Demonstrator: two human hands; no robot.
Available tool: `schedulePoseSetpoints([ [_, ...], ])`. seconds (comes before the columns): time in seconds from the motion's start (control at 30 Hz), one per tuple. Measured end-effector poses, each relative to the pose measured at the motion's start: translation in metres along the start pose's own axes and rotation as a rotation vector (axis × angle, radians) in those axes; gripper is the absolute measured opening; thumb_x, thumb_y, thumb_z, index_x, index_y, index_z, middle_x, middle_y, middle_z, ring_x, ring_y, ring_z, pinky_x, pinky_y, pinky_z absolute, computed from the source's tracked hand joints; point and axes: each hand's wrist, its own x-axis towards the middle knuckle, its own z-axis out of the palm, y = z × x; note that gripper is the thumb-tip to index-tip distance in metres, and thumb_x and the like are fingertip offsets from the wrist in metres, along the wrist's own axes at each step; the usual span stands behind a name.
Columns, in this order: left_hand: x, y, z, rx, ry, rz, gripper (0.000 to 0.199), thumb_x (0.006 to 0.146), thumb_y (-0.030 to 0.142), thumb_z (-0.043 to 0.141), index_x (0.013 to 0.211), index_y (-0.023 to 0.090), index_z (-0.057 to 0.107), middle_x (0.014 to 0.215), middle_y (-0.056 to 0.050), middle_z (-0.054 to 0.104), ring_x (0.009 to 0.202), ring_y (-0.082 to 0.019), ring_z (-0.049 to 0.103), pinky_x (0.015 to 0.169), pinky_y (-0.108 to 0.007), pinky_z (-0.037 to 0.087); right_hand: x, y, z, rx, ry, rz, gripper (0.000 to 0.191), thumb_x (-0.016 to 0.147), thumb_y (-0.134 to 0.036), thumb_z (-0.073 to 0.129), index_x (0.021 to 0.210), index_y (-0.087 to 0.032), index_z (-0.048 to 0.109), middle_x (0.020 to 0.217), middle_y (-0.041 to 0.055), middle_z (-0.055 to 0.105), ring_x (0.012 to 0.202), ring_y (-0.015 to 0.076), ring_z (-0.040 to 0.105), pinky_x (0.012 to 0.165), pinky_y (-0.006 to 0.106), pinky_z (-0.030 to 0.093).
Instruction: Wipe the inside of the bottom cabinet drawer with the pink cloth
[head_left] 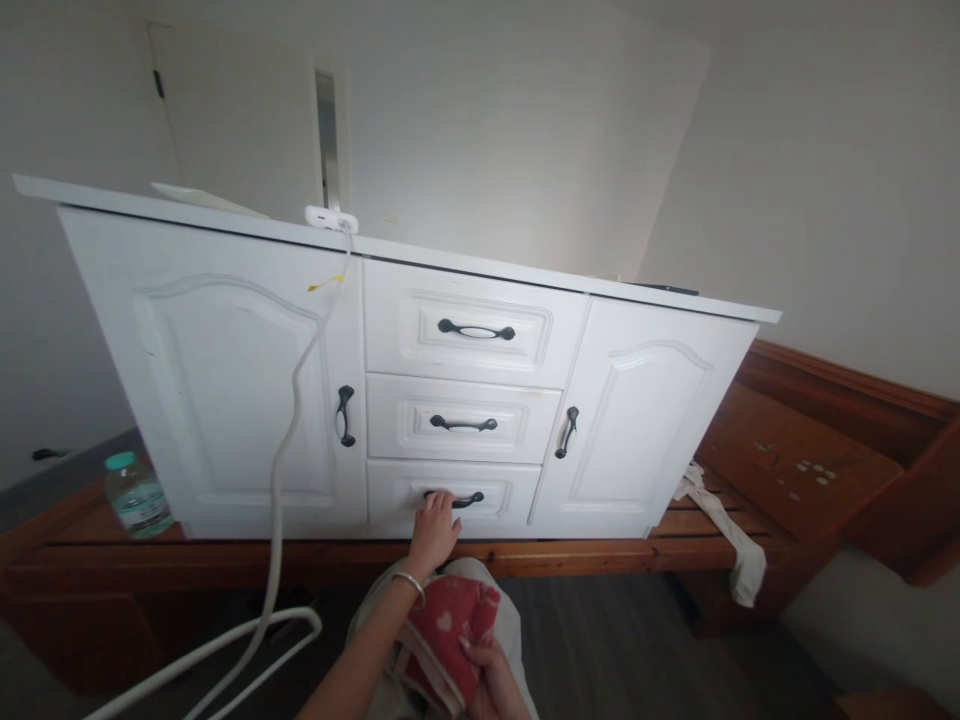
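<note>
My left hand (435,527), with a silver bangle at the wrist, is closed around the dark handle (469,500) of the bottom drawer (499,478) in a white cabinet (225,390). That drawer sits flush with the front. Low in front of my lap, my right hand (491,672) grips a red cloth (444,622) with pale heart shapes and a light edge. The cloth hangs bunched and folded below my left forearm. Two more drawers, a middle one (510,430) and a top one (540,335), are closed above.
The cabinet stands on a wooden bench (570,555). A clear bottle (139,500) with a teal cap is at its left, and a white cloth (731,540) drapes over the bench at right. A white cable (289,440) runs down from a power strip (330,218) on top.
</note>
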Motion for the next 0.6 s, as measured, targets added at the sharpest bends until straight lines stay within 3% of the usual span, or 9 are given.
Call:
schedulePoseSetpoints([
  [0.17,0.001,0.006,-0.002,0.011,0.001,-0.023,0.030,0.088,0.016,0.054,0.118,0.015,0.059,0.127,-0.013,0.063,0.128,-0.030,0.049,0.099,-0.041,0.045,-0.009,-0.009,0.008,0.110,-0.023,0.066,0.046,0.058,-0.020,0.085,0.103,-0.016,0.074,0.105,0.0120,0.078,0.099,0.0293,0.072,0.095,0.048,0.054],
  [0.37,-0.009,0.010,-0.004,0.004,0.026,-0.019,0.027,0.088,0.015,0.053,0.114,0.015,0.059,0.124,-0.013,0.064,0.126,-0.030,0.049,0.098,-0.043,0.045,-0.011,-0.017,0.013,0.108,-0.025,0.083,0.056,0.057,-0.018,0.085,0.112,-0.015,0.071,0.107,0.0103,0.078,0.109,0.0299,0.071,0.102,0.045,0.050],
  [0.47,-0.038,0.015,-0.003,0.007,0.048,-0.021,0.025,0.089,0.015,0.052,0.113,0.016,0.059,0.121,-0.012,0.064,0.125,-0.031,0.049,0.101,-0.045,0.045,-0.010,-0.018,0.013,0.099,-0.015,0.070,0.063,0.058,-0.016,0.084,0.120,-0.016,0.069,0.112,0.0103,0.077,0.110,0.0287,0.070,0.102,0.043,0.050],
  [0.6,-0.096,0.022,0.000,0.003,0.088,-0.017,0.028,0.091,0.016,0.051,0.118,0.016,0.058,0.122,-0.014,0.062,0.127,-0.032,0.048,0.107,-0.049,0.043,-0.006,-0.014,0.011,0.128,-0.017,0.044,0.068,0.060,-0.011,0.081,0.125,-0.016,0.065,0.121,0.0112,0.074,0.107,0.0265,0.071,0.099,0.043,0.052],
])
